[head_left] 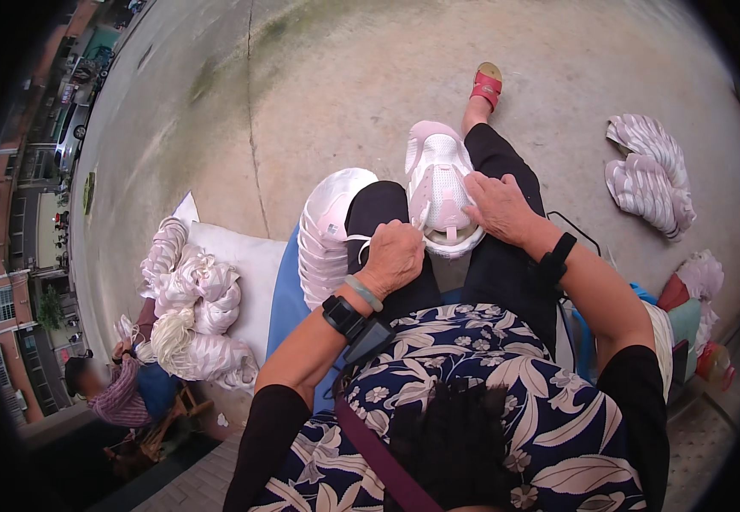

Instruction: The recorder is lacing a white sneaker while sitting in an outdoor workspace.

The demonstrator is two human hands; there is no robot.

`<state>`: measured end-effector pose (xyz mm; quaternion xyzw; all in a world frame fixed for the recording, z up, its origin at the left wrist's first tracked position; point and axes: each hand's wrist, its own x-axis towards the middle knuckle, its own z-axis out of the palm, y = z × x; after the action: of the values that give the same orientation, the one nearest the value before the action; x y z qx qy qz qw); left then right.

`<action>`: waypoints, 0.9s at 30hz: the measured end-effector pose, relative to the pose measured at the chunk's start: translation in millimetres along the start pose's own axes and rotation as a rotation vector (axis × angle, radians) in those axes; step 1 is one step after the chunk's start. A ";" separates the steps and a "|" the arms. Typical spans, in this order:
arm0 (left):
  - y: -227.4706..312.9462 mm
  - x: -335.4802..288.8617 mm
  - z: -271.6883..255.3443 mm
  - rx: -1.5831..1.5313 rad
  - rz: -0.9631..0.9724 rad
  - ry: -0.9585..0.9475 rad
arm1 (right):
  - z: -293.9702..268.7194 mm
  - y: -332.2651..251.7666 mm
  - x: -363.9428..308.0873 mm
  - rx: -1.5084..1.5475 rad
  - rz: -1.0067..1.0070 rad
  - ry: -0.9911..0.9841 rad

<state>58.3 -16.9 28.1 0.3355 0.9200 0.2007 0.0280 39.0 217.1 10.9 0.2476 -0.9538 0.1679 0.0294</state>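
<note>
A pale pink and white shoe [437, 183] rests on my lap, toe pointing away from me. My right hand [496, 205] grips its right side near the heel. My left hand [391, 254] is closed at the shoe's near left edge, pinching what looks like a white lace or strap there. Both wrists carry black bands; the left also has a green bangle.
A stack of white shoe parts [329, 235] leans by my left thigh on a blue cloth. Bundles of white laces [191, 307] lie on a white sack at left. More pink shoes [650, 175] sit on the concrete at right. Another person [114, 388] sits at lower left.
</note>
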 end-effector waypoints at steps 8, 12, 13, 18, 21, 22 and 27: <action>4.2 11.5 1.5 -0.156 -0.117 0.093 | 16.1 7.9 13.8 0.022 -0.011 -0.004; 7.7 30.6 -5.6 -0.218 -0.289 0.064 | 18.7 11.1 7.4 0.033 -0.059 0.126; 9.1 37.4 -8.2 -0.137 -0.278 -0.026 | 19.3 12.9 8.0 -0.016 -0.037 0.081; -2.4 52.3 9.5 -0.087 -0.315 -0.036 | 15.7 13.8 26.9 -0.321 -0.142 -0.032; -11.3 62.8 13.8 -0.084 -0.387 -0.044 | 19.3 22.2 40.5 -0.331 -0.190 -0.009; -12.6 63.0 16.2 -0.088 -0.396 -0.038 | 20.7 22.9 41.0 -0.328 -0.190 -0.015; -15.2 63.4 15.4 -0.094 -0.408 -0.053 | 30.2 24.2 44.2 -0.270 -0.214 0.030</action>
<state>3.0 17.8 13.3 0.1457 0.9573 0.2248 0.1082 -10.6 206.5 -18.8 0.3389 -0.9353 0.0377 0.0941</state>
